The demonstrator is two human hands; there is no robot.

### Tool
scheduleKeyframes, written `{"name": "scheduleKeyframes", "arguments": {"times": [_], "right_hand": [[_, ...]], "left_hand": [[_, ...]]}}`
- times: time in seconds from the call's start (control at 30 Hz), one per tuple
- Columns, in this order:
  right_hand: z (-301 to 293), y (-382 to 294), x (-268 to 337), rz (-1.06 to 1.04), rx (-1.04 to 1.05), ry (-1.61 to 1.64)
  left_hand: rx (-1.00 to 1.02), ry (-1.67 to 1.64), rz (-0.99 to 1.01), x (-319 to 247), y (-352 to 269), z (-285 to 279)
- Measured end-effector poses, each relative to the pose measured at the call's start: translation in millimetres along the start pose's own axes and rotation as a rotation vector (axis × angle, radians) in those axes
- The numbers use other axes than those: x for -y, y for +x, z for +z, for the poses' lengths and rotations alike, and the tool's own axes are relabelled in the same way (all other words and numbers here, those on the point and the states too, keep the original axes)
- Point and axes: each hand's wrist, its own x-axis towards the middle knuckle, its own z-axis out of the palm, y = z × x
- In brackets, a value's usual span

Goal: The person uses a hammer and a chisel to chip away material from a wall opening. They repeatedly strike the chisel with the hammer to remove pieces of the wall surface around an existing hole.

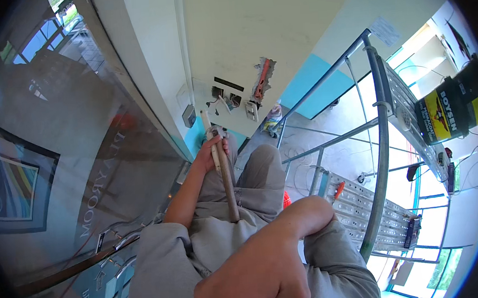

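Observation:
My left hand (218,147) is closed around a hammer (228,183) with a wooden handle, whose metal head shows just above my fingers. The same hand also grips a long, thin, pale bar (206,120) that lies along the handle. The handle's end points back at my torso. Close to the camera is my right hand (257,284), raised over my lap, its fingers mostly out of view at the lower edge; whether it holds anything is hidden. Beyond my knees, the wall has a chiselled hole (264,78) with orange conduit in it, open electrical boxes (231,99) with loose wires, and an outlet (251,111).
Metal scaffold tubes (379,110) rise at my right, with a perforated platform (368,214) bearing an orange-handled tool (340,191). A paint bucket (444,112) stands on a higher plank. A glass door with metal handles (125,240) is at my left. A grey box (189,116) is fixed to the wall.

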Motion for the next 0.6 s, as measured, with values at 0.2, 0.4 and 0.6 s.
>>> {"name": "scheduleKeyframes", "arguments": {"times": [0.2, 0.4, 0.6], "right_hand": [[-24, -46, 18, 0.251, 0.013, -1.051], [-109, -198, -29, 0.787, -1.299, -2.143], [-100, -305, -85, 0.68, -1.587, -0.866]], "left_hand": [[-0.021, 0.173, 0.123, -4, -4, 16], [-0.142, 0.283, 0.263, 13, 7, 56], [0.043, 0.538, 0.299, 15, 0, 113]]}}
